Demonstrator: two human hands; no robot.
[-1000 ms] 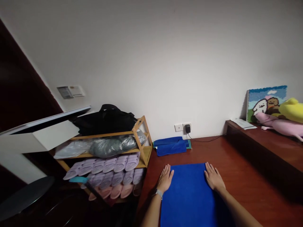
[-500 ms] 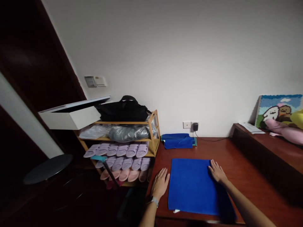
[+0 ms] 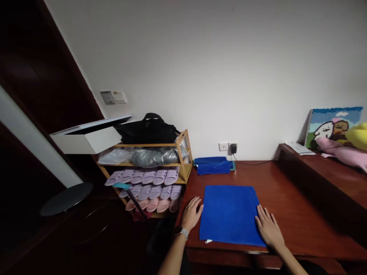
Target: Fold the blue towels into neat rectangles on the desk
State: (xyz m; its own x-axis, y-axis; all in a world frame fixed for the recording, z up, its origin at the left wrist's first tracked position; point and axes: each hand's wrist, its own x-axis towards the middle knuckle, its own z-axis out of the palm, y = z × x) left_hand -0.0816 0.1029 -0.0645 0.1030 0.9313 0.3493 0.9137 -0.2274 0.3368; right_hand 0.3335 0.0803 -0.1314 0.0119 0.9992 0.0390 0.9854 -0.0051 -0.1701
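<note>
A blue towel (image 3: 231,215) lies flat on the reddish-brown tabletop (image 3: 298,214), a small white tag poking out at its near left edge. Just left of the towel, my left hand (image 3: 192,214) rests on the wood with fingers stretched, holding nothing. My right hand (image 3: 270,227) lies flat along the towel's right edge, fingers out, its fingertips at or on the cloth's border. Toward the wall sits a bundle of folded blue towels (image 3: 213,165), one showing a green-striped edge.
Left of the table stands a wooden shoe rack (image 3: 185,156) with slippers, a black bag (image 3: 147,130) and a white box (image 3: 86,140). A black plug (image 3: 233,148) with a cord is in the wall socket. A raised ledge (image 3: 318,164) on the right carries a pink plush toy (image 3: 342,152).
My right hand has slid along the towel's right edge toward me. The towel's near right corner, earlier dark and stretched outward, now lies straighter. The left hand stays beside the towel.
</note>
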